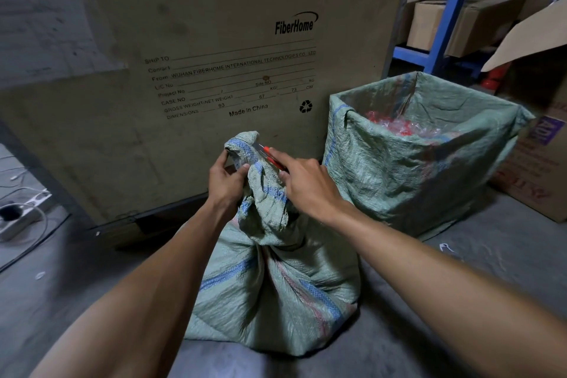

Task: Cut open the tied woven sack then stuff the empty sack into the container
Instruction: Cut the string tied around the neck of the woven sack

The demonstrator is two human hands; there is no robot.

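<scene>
A green woven sack [276,294] with blue and red stripes stands tied on the concrete floor in front of me. My left hand [225,181] grips the bunched neck of the sack above the knot. My right hand [306,184] holds a red utility knife [271,158], its blade tip touching the top of the bunched neck. To the right stands an open container [414,169] lined with a green woven sack, with red and clear plastic scraps inside.
A large FiberHome cardboard crate [199,55] rises directly behind the sack. A blue shelf [445,24] with cartons stands at the back right. An open cardboard box [534,156] sits at the far right. A power strip and cables [21,212] lie on the left.
</scene>
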